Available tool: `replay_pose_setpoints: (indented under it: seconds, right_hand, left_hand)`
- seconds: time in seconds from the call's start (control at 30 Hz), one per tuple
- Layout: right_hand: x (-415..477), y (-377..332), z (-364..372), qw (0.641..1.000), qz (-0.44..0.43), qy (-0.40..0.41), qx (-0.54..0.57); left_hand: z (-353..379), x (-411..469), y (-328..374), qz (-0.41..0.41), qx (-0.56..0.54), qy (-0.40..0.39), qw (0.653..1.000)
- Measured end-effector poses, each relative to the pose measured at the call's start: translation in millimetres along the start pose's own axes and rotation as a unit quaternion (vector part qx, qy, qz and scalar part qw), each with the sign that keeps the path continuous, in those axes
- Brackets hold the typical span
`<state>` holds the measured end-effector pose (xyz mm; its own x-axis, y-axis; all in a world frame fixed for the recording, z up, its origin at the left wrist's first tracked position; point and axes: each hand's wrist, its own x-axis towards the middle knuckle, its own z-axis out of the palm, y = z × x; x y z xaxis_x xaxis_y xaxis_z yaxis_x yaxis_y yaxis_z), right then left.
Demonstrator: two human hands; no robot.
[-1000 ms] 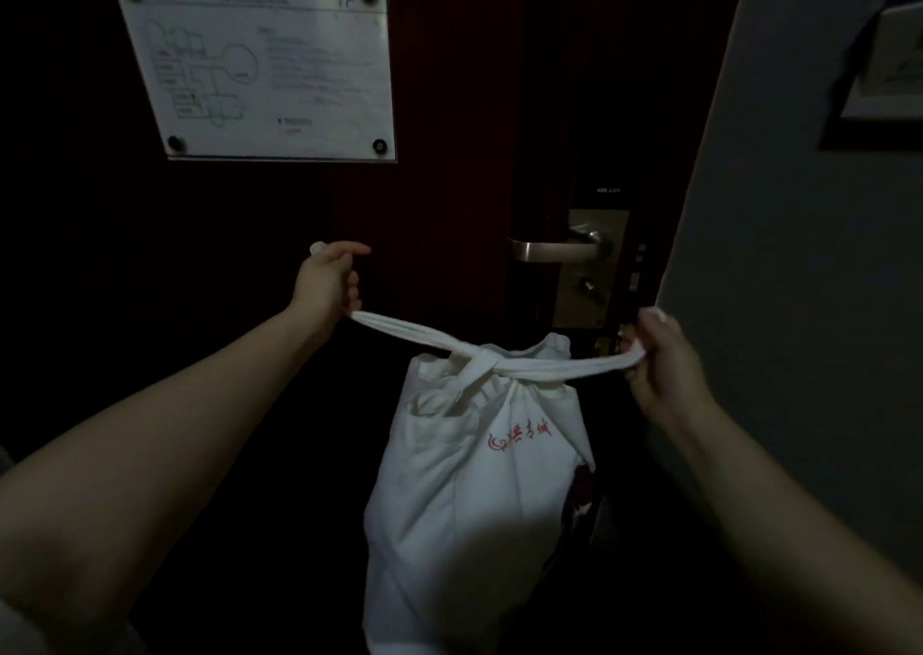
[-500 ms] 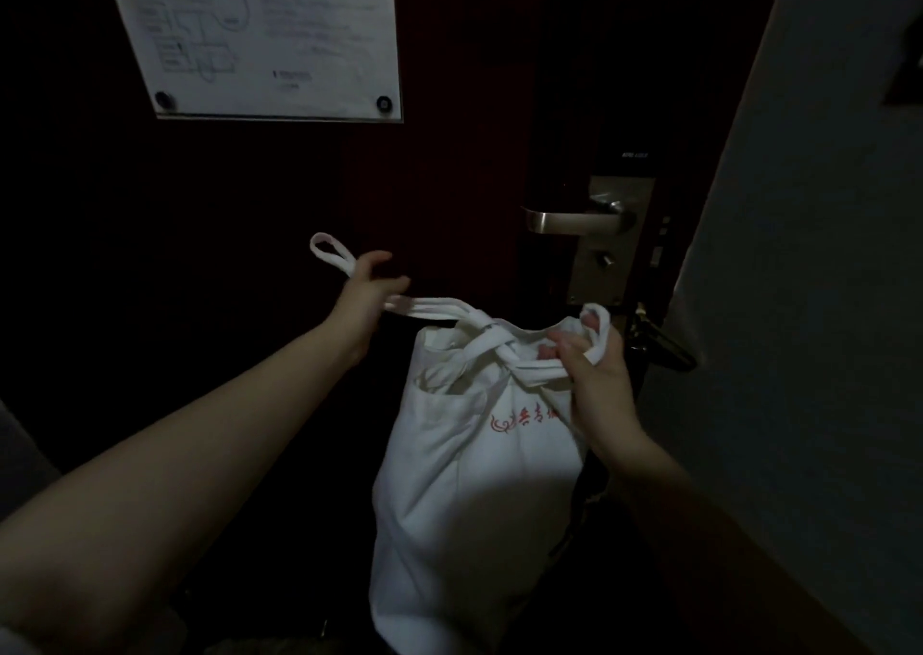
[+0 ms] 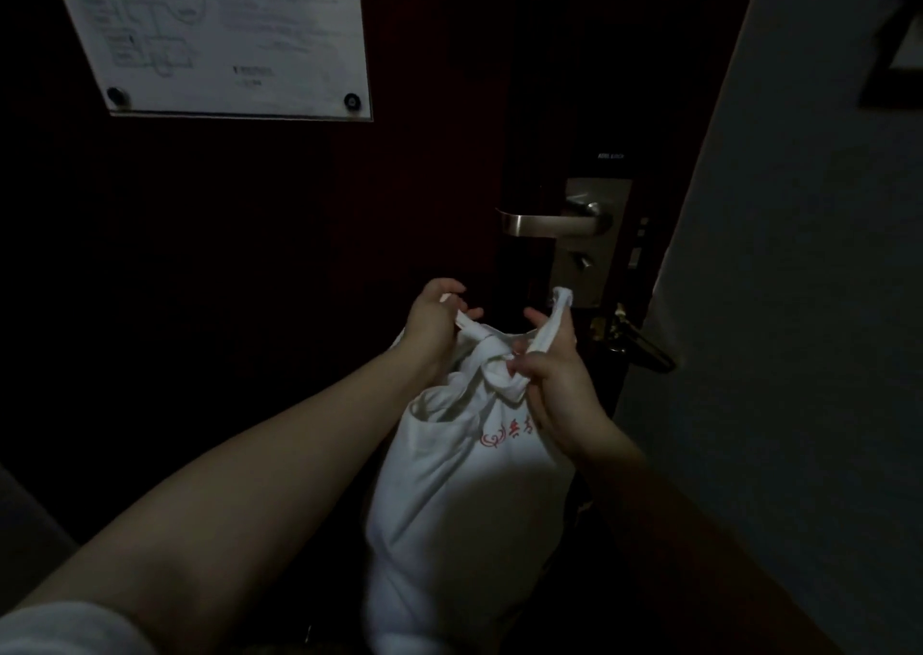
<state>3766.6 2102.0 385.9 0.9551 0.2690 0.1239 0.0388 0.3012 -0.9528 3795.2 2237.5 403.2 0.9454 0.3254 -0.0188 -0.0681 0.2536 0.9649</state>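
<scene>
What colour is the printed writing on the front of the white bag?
The writing is red, on the white bag; the head view shows it.

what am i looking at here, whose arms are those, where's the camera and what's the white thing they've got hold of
There is no machine here. These are a person's two bare arms, filmed by one wide-angle camera worn on their head that looks forward and down, which is why the arms come in from the bottom edge. It is the only view.

The person stands at a dark door with a metal door handle and a floor-plan sign. A grey wall is on the right. There is no table. In front of them is a full white cloth bag with red lettering.

The left hand grips the left strap. The right hand pinches the right strap. The two straps cross in a knot between the hands.
</scene>
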Motion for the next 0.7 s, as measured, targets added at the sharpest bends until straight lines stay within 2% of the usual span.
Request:
replay_pose_setpoints:
  seconds: [0.07,0.13,0.17,0.23,0.27,0.3,0.37,0.47,0.5,0.63,0.7]
  right_hand:
    - [-1.1,-5.3,0.6,0.995,-0.020,-0.012,-0.096]
    - [0.9,-15.8,0.2,0.995,-0.053,0.021,-0.087]
    - [4.0,-21.4,-0.5,0.993,-0.078,0.046,-0.072]
    - [12.7,-31.6,0.0,0.986,-0.128,0.076,-0.076]
    - [16.0,-36.1,3.1,0.982,-0.148,0.073,-0.087]
    - [19.4,-38.8,7.5,0.980,-0.159,0.061,-0.099]
    - [24.0,-38.8,13.9,0.980,-0.162,0.046,-0.107]
    - [23.9,-33.6,7.9,0.986,-0.129,0.088,-0.060]
    - [20.3,-29.5,3.2,0.988,-0.107,0.103,-0.043]
    - [8.8,-5.1,-4.5,0.995,-0.012,0.089,-0.048]
    - [10.0,0.7,0.0,0.990,-0.002,0.029,-0.139]
  left_hand:
    - [-1.1,-7.3,2.7,0.026,0.054,-0.085,0.995]
    - [-3.3,-16.8,5.8,0.022,0.115,-0.200,0.973]
    - [-5.5,-19.3,6.4,0.028,0.184,-0.249,0.951]
    - [-9.2,-21.2,5.5,0.079,0.389,-0.295,0.869]
    - [-10.3,-21.3,2.9,0.111,0.453,-0.301,0.832]
    - [-9.4,-22.8,1.8,0.131,0.470,-0.299,0.820]
    - [-6.8,-23.4,-1.2,0.151,0.441,-0.285,0.838]
    - [-6.0,-20.3,-5.1,0.110,0.347,-0.229,0.903]
    - [-6.9,-19.4,-4.3,0.099,0.322,-0.223,0.915]
    - [-6.5,-16.2,-2.4,0.100,0.307,-0.213,0.922]
    - [-3.4,-15.2,-5.2,0.125,0.339,-0.199,0.911]
